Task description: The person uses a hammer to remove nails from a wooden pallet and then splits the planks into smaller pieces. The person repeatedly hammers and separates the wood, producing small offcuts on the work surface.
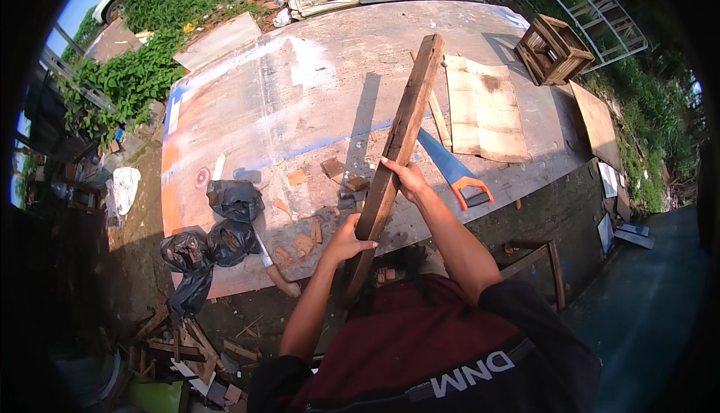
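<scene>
A long brown wooden beam (411,113) slants over the near edge of the worktable (300,121), its far end raised and its near end close to my body. Low on the beam, my left hand (348,242) grips it from the left side, thumb across the face. Farther up, my right hand (406,179) holds it from the right. A handsaw (444,164) with a blue blade and orange handle lies on the table, just right of my right hand. Wood offcuts (332,168) are scattered left of the beam. The fingers behind the beam are partly hidden.
Black plastic bags (234,202) and a long-bladed knife (275,269) lie at the table's near left. A flattened cardboard sheet (486,109), a thin wood strip (438,117) and a wooden crate (553,49) are on the right. Scrap wood (176,349) litters the ground at lower left.
</scene>
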A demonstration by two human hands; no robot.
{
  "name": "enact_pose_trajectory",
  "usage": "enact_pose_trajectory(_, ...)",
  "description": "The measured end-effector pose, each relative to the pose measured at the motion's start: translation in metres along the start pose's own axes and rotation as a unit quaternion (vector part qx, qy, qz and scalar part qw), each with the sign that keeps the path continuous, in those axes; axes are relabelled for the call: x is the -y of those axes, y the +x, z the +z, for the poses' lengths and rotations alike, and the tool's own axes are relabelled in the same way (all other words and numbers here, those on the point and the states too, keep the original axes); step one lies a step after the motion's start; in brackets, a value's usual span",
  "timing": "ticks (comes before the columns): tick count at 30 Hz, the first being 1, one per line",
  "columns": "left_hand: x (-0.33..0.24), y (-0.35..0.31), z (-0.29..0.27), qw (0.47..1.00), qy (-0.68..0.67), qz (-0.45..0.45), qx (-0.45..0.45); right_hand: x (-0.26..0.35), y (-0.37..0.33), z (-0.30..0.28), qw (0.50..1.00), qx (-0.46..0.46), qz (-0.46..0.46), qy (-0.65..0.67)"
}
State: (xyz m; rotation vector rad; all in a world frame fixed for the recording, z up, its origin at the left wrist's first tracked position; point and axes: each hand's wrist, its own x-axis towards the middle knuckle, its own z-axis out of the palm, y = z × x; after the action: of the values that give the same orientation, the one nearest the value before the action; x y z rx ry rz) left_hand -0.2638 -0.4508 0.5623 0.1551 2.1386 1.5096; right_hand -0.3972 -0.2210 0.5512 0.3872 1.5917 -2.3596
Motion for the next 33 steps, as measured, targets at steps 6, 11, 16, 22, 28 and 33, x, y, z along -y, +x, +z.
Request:
enact_pose_trajectory(6, -0.015, 0.018, 0.07, 0.964, 0.193, -0.069, -0.168, 0.002, 0.02, -0.024, 0.994, -0.091, 0.008, -0.059)
enact_pose_trajectory(11, -0.014, 0.031, 0.126, 0.952, 0.171, -0.118, -0.226, -0.022, 0.039, -0.052, 0.996, -0.072, 0.037, -0.046)
enact_pose_trajectory(16, -0.017, 0.04, 0.181, 0.937, 0.152, -0.162, -0.269, -0.06, 0.051, -0.098, 0.979, -0.048, 0.052, -0.193)
enact_pose_trajectory(22, -0.022, 0.045, 0.208, 0.923, 0.117, -0.229, -0.287, -0.055, 0.039, -0.095, 0.825, -0.03, -0.044, -0.563)
enact_pose_trajectory(28, -0.016, 0.053, 0.207, 0.926, 0.113, -0.212, -0.291, -0.004, 0.019, -0.068, 0.787, -0.08, -0.341, -0.507)
enact_pose_trajectory(33, 0.022, 0.041, 0.163, 0.875, 0.129, -0.127, -0.45, 0.0, 0.021, -0.047, 0.87, 0.05, -0.115, -0.477)
